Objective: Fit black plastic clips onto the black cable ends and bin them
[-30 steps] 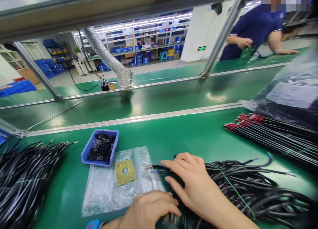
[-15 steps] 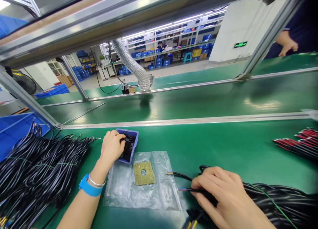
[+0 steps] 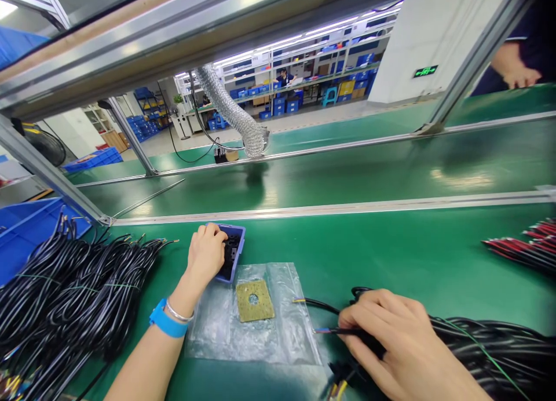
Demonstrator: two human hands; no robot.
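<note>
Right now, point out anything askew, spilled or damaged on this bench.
Nothing looks spilled or damaged, but a thin rod lies slantwise on the far green surface, toward the left, out of line with the metal rail beyond.

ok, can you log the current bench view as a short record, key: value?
left hand: over left side of blue bin, fingers at small black parts; grip hidden
right hand: closed on black cables, coloured wire ends exposed
between hands: clear bag; square yellowish pad with round hole, on or in bag unclear
far left: cable pile, blue crate
far right: tied cable bundle, red-and-black leads
background: co-worker's hand at green surface
</note>
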